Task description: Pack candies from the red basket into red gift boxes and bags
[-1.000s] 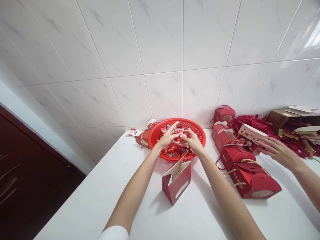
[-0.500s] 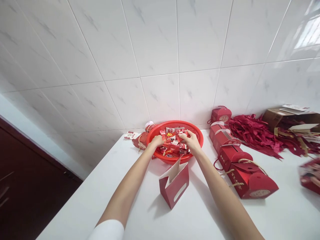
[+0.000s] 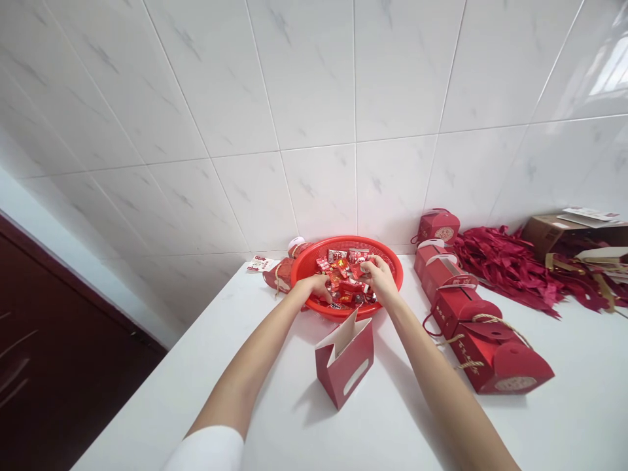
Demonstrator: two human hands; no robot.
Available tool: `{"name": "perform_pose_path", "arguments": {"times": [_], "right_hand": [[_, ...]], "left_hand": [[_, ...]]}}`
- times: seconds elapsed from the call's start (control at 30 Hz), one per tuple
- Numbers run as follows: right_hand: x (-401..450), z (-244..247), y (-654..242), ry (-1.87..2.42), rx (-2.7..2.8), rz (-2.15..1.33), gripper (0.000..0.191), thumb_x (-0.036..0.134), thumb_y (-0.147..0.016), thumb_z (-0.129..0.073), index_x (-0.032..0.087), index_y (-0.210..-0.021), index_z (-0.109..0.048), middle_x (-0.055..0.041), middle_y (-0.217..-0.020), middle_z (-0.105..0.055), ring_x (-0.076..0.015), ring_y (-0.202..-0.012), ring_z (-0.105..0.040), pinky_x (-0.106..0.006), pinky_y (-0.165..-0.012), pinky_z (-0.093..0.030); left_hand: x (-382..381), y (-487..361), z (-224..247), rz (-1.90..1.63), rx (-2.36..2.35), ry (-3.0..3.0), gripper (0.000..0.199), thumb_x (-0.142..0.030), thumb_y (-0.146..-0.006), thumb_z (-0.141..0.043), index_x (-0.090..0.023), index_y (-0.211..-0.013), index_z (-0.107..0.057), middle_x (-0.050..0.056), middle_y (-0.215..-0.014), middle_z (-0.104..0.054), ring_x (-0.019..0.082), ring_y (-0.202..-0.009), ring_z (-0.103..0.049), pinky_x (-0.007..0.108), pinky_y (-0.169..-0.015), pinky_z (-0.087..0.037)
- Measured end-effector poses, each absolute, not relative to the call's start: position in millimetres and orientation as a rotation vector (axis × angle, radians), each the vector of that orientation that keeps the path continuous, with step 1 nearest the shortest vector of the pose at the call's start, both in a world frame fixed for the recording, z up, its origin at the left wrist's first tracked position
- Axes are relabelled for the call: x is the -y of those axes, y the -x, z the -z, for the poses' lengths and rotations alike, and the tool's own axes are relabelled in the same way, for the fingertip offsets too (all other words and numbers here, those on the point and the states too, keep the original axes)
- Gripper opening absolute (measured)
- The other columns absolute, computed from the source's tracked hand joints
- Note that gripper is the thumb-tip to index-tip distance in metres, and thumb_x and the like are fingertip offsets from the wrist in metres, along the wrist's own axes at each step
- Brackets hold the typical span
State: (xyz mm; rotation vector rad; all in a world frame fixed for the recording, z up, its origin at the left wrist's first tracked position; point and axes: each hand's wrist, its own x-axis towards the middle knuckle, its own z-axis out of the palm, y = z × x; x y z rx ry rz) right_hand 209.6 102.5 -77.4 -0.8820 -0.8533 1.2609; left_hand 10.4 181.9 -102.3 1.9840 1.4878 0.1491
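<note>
A red plastic basket with perforated sides holds many red-wrapped candies. My left hand reaches over its left rim, fingers apart and touching the candies; no piece shows in its grasp. Over the right side of the basket, my right hand is closed, thumb and fingertips pinching a red-wrapped candy. Between my forearms a dark red paper gift box stands upright on the table, its top open, with neither hand on it.
Several closed red gift boxes with rope handles form a row at right. Beyond lie dark red ribbon strips and a brown carton. Left of the basket are a red pouch and a printed card. The white table meets a tiled wall.
My left hand has shifted slightly right and deeper among the candies, its fingers spreading. My right hand stays over the basket's right side. The view has turned slightly left.
</note>
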Motion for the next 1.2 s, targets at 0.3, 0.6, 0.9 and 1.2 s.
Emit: {"name": "perform_pose_path", "arguments": {"times": [0.3,0.6,0.9,1.2], "right_hand": [[-96,75,-211,0.857,0.998,-1.225,0.036,0.037,-0.059,-0.078,0.023,-0.086,-0.059,0.0016,-0.080,-0.063,-0.0149,-0.066,-0.061,-0.031,-0.062,-0.054],[-97,75,-210,0.862,0.944,-1.236,0.040,0.041,-0.057,-0.081,0.021,-0.085,-0.061,0.0010,-0.081,-0.065,-0.0156,-0.068,-0.064,-0.032,-0.067,-0.057],[-103,79,-212,0.801,0.850,-1.274,0.042,0.040,-0.052,-0.085,0.020,-0.079,-0.061,0.0000,-0.076,-0.067,-0.0155,-0.068,-0.064,-0.030,-0.065,-0.057],[-98,74,-210,0.793,0.981,-1.387,0.041,0.039,-0.052,-0.086,0.019,-0.076,-0.059,0.0027,-0.069,-0.064,-0.0137,-0.063,-0.062,-0.029,-0.063,-0.055]], "left_hand": [[-170,-20,88,-0.348,-1.279,-1.930,0.019,-0.010,-0.048,-0.076,-0.018,-0.060,-0.064,-0.002,-0.062,-0.065,0.017,-0.064,-0.059,0.025,-0.060,-0.046],[-167,-23,77,-0.809,-1.167,-1.747,0.007,-0.016,-0.060,-0.067,-0.014,-0.067,-0.064,0.002,-0.064,-0.066,0.015,-0.060,-0.060,0.026,-0.059,-0.048],[-155,-17,67,-1.199,-1.030,-1.523,0.016,-0.028,-0.054,-0.061,-0.017,-0.066,-0.060,-0.001,-0.067,-0.065,0.013,-0.063,-0.056,0.025,-0.064,-0.048],[-149,-17,62,-1.149,-1.022,-1.565,0.025,-0.034,-0.053,-0.066,-0.017,-0.070,-0.066,0.002,-0.075,-0.072,0.016,-0.068,-0.060,0.028,-0.068,-0.050]]}}
